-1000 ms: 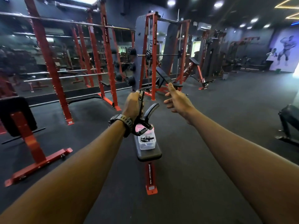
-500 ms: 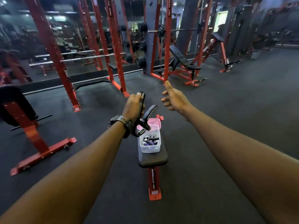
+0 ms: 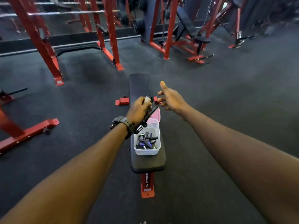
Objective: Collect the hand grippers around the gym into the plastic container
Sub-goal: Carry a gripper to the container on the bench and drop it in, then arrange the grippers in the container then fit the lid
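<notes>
My left hand point(image 3: 138, 111), with a black watch on the wrist, grips a black hand gripper point(image 3: 149, 113) just above the far end of a clear plastic container point(image 3: 146, 151). The container stands on the near end of a black flat bench point(image 3: 140, 88) and holds several dark hand grippers point(image 3: 147, 140). Its pink lid point(image 3: 155, 116) leans behind it. My right hand point(image 3: 172, 98) floats to the right of the left hand, fingers spread and holding nothing.
The bench has red feet, the near one point(image 3: 147, 185) pointing at me. Red rack uprights point(image 3: 38, 39) stand at the far left and an incline bench point(image 3: 189, 28) at the far right. Another red frame point(image 3: 27, 132) lies on the left. Dark rubber floor point(image 3: 226, 94) surrounds the bench.
The view has tilted down and come closer to the bench. My left hand has lowered the hand gripper toward the container. My right hand has stayed open beside it.
</notes>
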Available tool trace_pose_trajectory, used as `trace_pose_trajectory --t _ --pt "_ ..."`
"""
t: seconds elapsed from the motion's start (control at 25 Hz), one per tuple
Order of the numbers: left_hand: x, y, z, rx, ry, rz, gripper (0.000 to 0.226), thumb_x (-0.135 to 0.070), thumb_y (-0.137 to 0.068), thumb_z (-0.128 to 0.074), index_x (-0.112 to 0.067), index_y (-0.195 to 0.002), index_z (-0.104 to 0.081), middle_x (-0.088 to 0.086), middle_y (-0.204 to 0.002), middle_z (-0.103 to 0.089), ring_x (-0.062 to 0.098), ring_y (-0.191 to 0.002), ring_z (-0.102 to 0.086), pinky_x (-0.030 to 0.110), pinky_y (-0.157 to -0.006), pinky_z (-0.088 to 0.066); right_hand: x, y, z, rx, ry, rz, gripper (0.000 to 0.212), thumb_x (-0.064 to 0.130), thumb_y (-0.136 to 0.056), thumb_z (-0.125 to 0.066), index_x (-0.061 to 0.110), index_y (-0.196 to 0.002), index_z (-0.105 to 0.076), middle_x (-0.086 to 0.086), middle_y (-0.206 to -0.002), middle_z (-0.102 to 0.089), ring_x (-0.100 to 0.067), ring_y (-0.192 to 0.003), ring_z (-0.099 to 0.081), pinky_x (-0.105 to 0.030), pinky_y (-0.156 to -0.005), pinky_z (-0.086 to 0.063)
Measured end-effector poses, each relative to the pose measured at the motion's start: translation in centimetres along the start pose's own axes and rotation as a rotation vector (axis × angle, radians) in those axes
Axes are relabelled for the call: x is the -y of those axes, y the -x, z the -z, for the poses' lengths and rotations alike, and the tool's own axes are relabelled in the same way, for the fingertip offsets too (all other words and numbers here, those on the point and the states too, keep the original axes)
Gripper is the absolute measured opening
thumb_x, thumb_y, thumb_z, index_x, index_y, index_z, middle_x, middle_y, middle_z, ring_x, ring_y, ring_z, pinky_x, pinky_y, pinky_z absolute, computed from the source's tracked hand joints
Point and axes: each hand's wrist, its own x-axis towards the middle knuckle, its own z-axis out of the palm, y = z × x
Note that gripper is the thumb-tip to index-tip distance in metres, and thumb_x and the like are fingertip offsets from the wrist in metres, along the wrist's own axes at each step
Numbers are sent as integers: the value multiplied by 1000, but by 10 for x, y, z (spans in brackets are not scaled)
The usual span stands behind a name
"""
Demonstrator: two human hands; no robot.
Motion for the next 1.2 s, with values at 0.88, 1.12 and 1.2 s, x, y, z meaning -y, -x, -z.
trace_pose_trajectory --t 0.88,1.12,1.2 --pt "368 -177 -60 666 -1014 -358 35 -2 -83 -64 -18 -113 -72 1 -107 -74 27 -94 -63 42 -79 -54 -310 -234 -144 201 373 -196 19 12 -92 -54 15 -106 -67 -5 -105 -73 -25 -96 -68 -31 -85 -52" --pt "383 -171 -76 742 -1023 -384 40 -2 -79 -69 -23 -113 -72 1 -103 -74 28 -97 -63 37 -78 -54 -333 -234 -173 371 641 -145 24 5 -80 -50 15 -99 -61 -10 -105 -67 -33 -100 -62 -38 -79 -52" --pt "384 -170 -75 718 -995 -417 39 -3 -78 -72 -19 -113 -72 3 -105 -73 29 -98 -63 38 -80 -55 -336 -230 -176 423 736 -143 27 8 -82 -52 11 -109 -58 -14 -110 -63 -35 -104 -58 -39 -78 -49"
